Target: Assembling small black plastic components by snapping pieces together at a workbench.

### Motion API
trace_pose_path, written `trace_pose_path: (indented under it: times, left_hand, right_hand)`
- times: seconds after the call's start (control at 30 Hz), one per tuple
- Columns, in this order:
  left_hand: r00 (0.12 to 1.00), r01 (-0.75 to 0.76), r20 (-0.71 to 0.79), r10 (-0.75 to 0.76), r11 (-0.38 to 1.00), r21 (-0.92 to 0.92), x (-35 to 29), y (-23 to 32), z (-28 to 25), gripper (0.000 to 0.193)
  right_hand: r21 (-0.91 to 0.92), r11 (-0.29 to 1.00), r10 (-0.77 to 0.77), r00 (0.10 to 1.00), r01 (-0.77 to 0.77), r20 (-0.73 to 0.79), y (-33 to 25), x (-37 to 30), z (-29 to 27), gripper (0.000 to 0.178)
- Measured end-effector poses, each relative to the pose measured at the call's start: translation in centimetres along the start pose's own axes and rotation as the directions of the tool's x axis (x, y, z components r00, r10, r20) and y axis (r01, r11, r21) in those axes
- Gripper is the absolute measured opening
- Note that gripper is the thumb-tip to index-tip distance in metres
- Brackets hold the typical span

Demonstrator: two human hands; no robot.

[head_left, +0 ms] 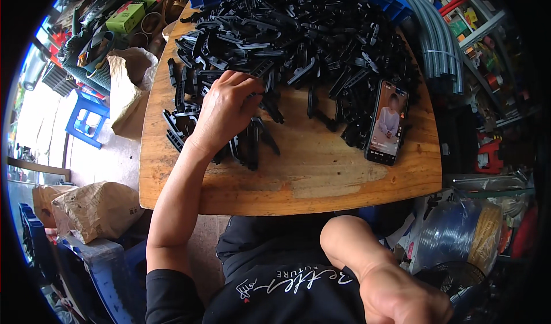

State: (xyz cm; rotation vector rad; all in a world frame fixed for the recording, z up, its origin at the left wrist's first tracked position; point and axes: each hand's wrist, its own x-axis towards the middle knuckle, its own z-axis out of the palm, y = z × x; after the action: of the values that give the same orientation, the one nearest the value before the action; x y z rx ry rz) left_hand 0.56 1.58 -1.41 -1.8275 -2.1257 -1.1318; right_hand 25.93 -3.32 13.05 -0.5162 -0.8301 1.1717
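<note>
Dozens of slim, glossy black parts (pixel 304 71) lie heaped on the wooden surface (pixel 298 157) from ten to two o'clock. The left hand (pixel 229 101), at eleven, curls narrowly over some, its grip hidden; how far the right hand (pixel 404 298), at five, is open I cannot tell.

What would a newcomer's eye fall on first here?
Most likely the big heap of black parts across the far half of the wooden table, with the left hand at its near left side. A phone with a lit screen stands out at the table's right. The right hand is off the table, at the picture's lower right.
</note>
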Motion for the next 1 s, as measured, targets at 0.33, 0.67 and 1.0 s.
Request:
trace_pose_path:
  times: [0.33,0.67,1.0]
  left_hand:
    - [0.999,0.013,0.047,-0.014,1.0,0.021,0.2,0.4,-0.2,0.013]
    - [0.998,0.026,0.059,-0.026,1.0,0.015,0.0,0.4,0.0,0.014]
    - [0.995,0.054,0.082,-0.057,0.998,0.04,-0.1,0.1,0.1,0.014]
  right_hand:
    - [-0.632,0.774,0.424,0.716,0.031,0.554,-2.3,3.7,-0.6,0.017]
    - [-0.815,0.574,0.551,0.7,0.077,0.454,-3.8,3.2,3.7,0.017]
    - [-0.745,0.661,0.546,0.626,0.086,0.557,-3.2,3.7,3.8,0.018]
